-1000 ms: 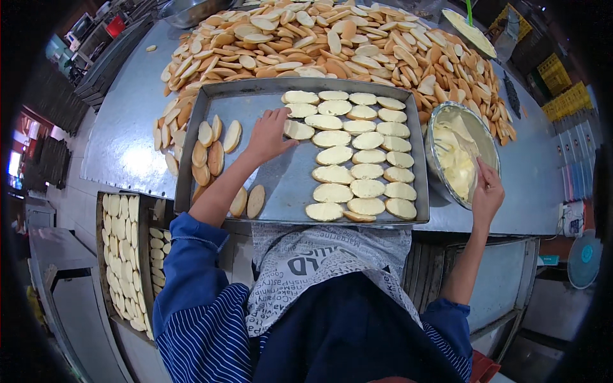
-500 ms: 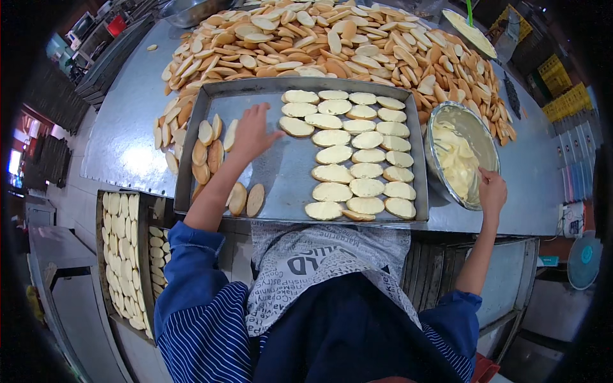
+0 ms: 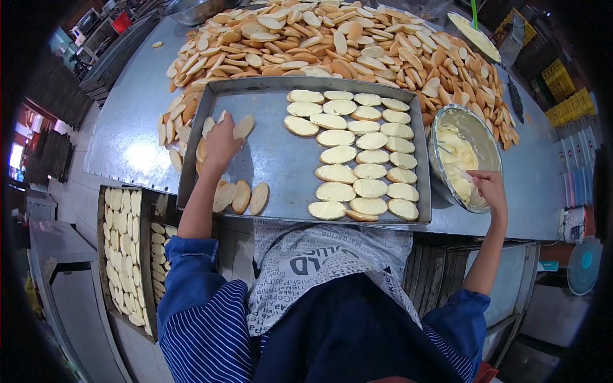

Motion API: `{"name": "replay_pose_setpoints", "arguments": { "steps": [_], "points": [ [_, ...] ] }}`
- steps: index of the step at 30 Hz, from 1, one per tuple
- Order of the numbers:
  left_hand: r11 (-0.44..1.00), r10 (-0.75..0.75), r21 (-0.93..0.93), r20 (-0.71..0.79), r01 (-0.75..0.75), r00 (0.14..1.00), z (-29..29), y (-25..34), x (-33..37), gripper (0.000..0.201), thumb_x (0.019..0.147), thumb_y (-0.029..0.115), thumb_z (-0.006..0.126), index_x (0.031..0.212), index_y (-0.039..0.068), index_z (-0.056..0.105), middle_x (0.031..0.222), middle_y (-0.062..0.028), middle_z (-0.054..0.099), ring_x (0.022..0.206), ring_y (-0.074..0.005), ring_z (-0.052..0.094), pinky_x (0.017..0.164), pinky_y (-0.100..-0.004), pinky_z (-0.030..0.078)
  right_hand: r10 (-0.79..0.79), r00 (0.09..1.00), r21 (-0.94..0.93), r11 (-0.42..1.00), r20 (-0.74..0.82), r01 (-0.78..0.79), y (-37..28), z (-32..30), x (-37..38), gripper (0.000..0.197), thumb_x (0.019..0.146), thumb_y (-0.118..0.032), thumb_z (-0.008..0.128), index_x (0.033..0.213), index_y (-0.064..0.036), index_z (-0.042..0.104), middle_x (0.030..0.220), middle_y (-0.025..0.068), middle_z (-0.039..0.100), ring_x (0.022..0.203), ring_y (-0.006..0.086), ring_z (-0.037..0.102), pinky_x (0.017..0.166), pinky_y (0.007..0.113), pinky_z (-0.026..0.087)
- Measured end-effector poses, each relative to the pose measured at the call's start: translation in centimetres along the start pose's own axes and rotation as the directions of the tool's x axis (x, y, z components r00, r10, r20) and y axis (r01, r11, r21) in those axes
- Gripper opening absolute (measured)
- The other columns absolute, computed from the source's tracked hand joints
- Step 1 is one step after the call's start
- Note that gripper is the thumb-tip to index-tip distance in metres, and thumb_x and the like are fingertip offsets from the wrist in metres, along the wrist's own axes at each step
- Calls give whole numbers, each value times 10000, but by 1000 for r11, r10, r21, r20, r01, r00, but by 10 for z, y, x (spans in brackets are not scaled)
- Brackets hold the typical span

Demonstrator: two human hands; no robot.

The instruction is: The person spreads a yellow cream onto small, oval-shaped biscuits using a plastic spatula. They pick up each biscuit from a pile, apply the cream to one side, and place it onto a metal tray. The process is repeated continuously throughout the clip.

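A shallow metal tray [image 3: 268,163] lies before me on the table. On its right side, oval bread slices coated with pale cream [image 3: 335,138] stand in rows. My left hand [image 3: 221,145] is over the tray's left side, fingers curled down onto plain bread slices; their tips are partly hidden. One plain slice [image 3: 244,126] lies tilted against the fingers. More plain slices [image 3: 241,196] lie by the near left edge. At the right, my right hand [image 3: 489,189] grips a spatula [image 3: 469,176] dipped in cream [image 3: 454,148], inside a tilted metal bowl [image 3: 486,137].
Beyond the tray spreads a large heap of oval bread slices [image 3: 332,48]. A second cream container [image 3: 476,39] stands far right, a steel bowl [image 3: 195,10] far left. A tray of coated slices [image 3: 123,249] stands below the table at left.
My left hand has moved left and down onto the plain slices, and one slice there has shifted and turned. My right hand has moved slightly left with the spatula in the bowl.
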State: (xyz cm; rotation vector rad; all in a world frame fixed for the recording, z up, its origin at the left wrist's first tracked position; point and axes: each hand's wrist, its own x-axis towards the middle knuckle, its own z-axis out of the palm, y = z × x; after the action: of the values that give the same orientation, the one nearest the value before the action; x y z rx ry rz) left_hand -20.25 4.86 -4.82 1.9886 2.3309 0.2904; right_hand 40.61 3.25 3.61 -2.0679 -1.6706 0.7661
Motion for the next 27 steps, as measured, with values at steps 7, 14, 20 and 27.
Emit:
{"name": "replay_pose_setpoints", "arguments": {
  "steps": [7,14,20,27],
  "points": [
    [521,36,-835,230,178,973,26,-7,4,441,832,155,646,1208,53,440,1033,-98,611,919,-226,599,779,-348,492,163,972,372,924,-168,-91,2,-21,-34,254,846,-74,584,1078,-41,683,589,-34,534,455,37,380,418,201,260],
    [-29,255,-939,324,342,911,-13,78,-34,392,954,156,482,1329,133,367,1126,-63,582,874,-109,538,767,-242,436,59,995,600,800,-83,3,-47,35,-67,274,865,-116,597,1123,-49,659,671,-38,554,511,16,411,432,171,258],
    [-395,451,-789,279,470,848,-18,132,-57,487,995,383,353,1379,83,349,1136,-58,554,923,-130,528,789,-258,423,-185,981,737,671,58,83,-109,104,-90,257,878,-94,599,1118,-20,653,833,-1,600,567,29,454,462,168,321],
    [-482,474,-716,271,504,838,-19,154,-75,489,1007,397,296,1367,73,362,1238,-79,495,1010,-164,512,822,-279,408,-358,931,725,622,-70,294,-129,142,-97,247,880,-17,575,1115,5,644,904,22,590,621,54,491,524,179,379]
  ]
}}
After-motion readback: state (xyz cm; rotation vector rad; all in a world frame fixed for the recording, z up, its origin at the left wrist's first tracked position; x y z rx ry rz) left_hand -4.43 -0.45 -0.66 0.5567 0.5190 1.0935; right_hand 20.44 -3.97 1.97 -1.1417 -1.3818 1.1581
